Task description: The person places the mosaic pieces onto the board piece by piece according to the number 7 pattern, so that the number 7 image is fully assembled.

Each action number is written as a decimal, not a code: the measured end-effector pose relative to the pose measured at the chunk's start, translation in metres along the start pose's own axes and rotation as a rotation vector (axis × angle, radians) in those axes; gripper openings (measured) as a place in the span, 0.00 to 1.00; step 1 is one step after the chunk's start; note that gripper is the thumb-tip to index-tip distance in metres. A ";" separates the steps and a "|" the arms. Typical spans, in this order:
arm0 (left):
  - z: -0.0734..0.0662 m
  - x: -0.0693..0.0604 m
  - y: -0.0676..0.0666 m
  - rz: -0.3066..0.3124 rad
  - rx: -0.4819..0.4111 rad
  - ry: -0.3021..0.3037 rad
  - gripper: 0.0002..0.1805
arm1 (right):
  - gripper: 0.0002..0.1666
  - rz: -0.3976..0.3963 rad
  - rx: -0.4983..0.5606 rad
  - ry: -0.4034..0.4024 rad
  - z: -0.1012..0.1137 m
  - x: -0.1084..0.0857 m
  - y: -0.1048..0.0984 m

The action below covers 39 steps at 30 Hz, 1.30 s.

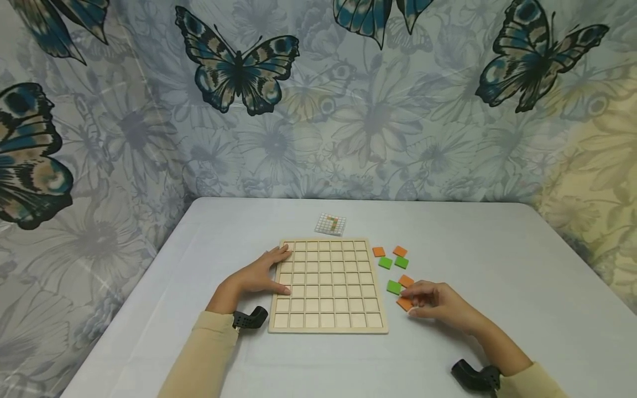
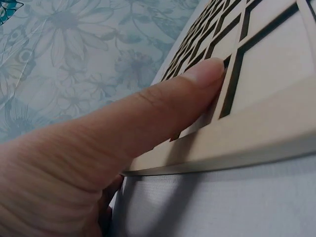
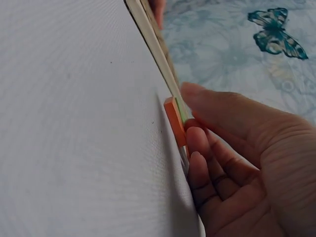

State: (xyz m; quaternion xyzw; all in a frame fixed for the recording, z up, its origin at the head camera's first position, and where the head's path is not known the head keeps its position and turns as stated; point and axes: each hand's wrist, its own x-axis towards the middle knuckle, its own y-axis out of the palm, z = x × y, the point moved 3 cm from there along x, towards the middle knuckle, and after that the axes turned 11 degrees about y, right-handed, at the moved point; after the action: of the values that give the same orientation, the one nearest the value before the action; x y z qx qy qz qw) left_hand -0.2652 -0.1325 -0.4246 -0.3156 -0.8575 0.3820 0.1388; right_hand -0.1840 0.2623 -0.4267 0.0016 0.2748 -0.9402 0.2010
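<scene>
A square wooden grid board [image 1: 329,330] lies on the white table. My left hand [image 1: 259,271] rests on its left edge, thumb and fingers spread; in the left wrist view the thumb [image 2: 163,103] lies flat over the rim onto the cells. To the right of the board, my right hand [image 1: 443,304] reaches down to the nearest orange tile [image 1: 404,304], thumb and fingers apart around it. The right wrist view shows that orange tile [image 3: 174,121] lying on the table beside the fingertips [image 3: 196,138], with no clear pinch. A green tile [image 1: 393,287] lies just beyond.
Several more tiles lie right of the board, among them an orange tile [image 1: 379,251] and a green tile [image 1: 401,262]. A small card [image 1: 330,224] with a coloured grid pattern lies behind the board. Butterfly-patterned cloth [image 1: 373,121] hangs behind the table.
</scene>
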 end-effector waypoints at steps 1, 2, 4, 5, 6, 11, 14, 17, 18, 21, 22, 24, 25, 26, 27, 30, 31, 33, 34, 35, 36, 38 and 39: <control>0.001 0.000 0.000 0.002 0.001 0.002 0.55 | 0.22 0.000 -0.002 -0.009 0.000 0.000 0.000; 0.002 0.000 0.000 0.003 0.001 0.004 0.55 | 0.22 -0.002 -0.004 -0.017 -0.001 0.000 0.001; 0.003 0.000 0.000 0.008 0.003 0.009 0.55 | 0.22 -0.010 -0.013 -0.031 -0.002 0.001 0.001; 0.003 -0.001 0.000 0.010 0.003 0.007 0.55 | 0.21 -0.014 -0.019 -0.037 -0.002 0.001 0.001; 0.003 -0.001 0.000 0.011 0.001 0.006 0.55 | 0.21 -0.018 -0.027 -0.042 -0.002 0.001 0.001; 0.002 0.000 0.000 0.006 -0.001 0.006 0.55 | 0.20 -0.027 -0.060 -0.070 -0.004 0.003 0.000; 0.002 0.000 0.000 0.005 0.004 0.014 0.55 | 0.20 -0.024 -0.066 -0.082 -0.004 0.003 0.000; 0.003 0.000 0.001 0.001 -0.002 0.022 0.55 | 0.18 -0.016 -0.064 -0.100 -0.003 0.003 0.000; 0.003 0.000 0.001 0.000 -0.003 0.026 0.55 | 0.17 -0.017 -0.063 -0.105 -0.003 0.003 0.000; 0.004 0.000 0.001 -0.003 -0.011 0.025 0.55 | 0.15 -0.027 -0.087 -0.120 -0.001 0.003 0.000; 0.004 0.000 0.001 -0.003 -0.012 0.025 0.55 | 0.14 -0.031 -0.101 -0.123 0.000 0.003 0.000; 0.005 0.000 0.001 -0.003 -0.012 0.024 0.55 | 0.13 -0.049 -0.137 -0.115 0.002 0.002 0.000; 0.005 0.000 0.001 -0.003 -0.013 0.021 0.55 | 0.13 -0.054 -0.156 -0.117 0.004 0.002 -0.001; 0.005 0.000 0.001 -0.003 -0.012 0.023 0.55 | 0.13 -0.059 -0.169 -0.116 0.005 0.002 -0.001; 0.005 0.000 0.001 -0.004 -0.013 0.024 0.55 | 0.13 -0.061 -0.182 -0.115 0.006 0.002 -0.001; 0.006 0.000 0.002 -0.003 -0.011 0.025 0.55 | 0.13 -0.064 -0.198 -0.109 0.008 0.001 -0.001; 0.006 0.000 0.002 -0.002 -0.011 0.024 0.55 | 0.13 -0.060 -0.201 -0.104 0.009 0.001 -0.002; 0.006 0.000 0.002 0.000 -0.012 0.026 0.55 | 0.13 -0.057 -0.208 -0.085 0.008 0.001 -0.002; 0.006 0.000 0.003 0.001 -0.013 0.024 0.55 | 0.14 -0.057 -0.211 -0.081 0.008 0.001 -0.002; 0.006 0.000 0.003 0.003 -0.015 0.021 0.55 | 0.14 -0.056 -0.213 -0.077 0.008 0.000 -0.002; 0.007 0.001 0.003 0.004 -0.016 0.020 0.55 | 0.14 -0.056 -0.215 -0.079 0.008 0.000 -0.002; 0.007 0.001 0.003 0.004 -0.013 0.026 0.55 | 0.14 -0.058 -0.225 -0.083 0.007 0.000 -0.002; 0.007 0.001 0.003 0.005 -0.015 0.027 0.55 | 0.14 -0.059 -0.229 -0.086 0.007 0.000 -0.002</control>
State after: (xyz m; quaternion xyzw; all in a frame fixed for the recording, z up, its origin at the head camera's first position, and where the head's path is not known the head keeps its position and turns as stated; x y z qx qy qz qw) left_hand -0.2678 -0.1340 -0.4315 -0.3237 -0.8575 0.3717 0.1472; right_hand -0.1838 0.2600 -0.4199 -0.0698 0.3715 -0.9074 0.1835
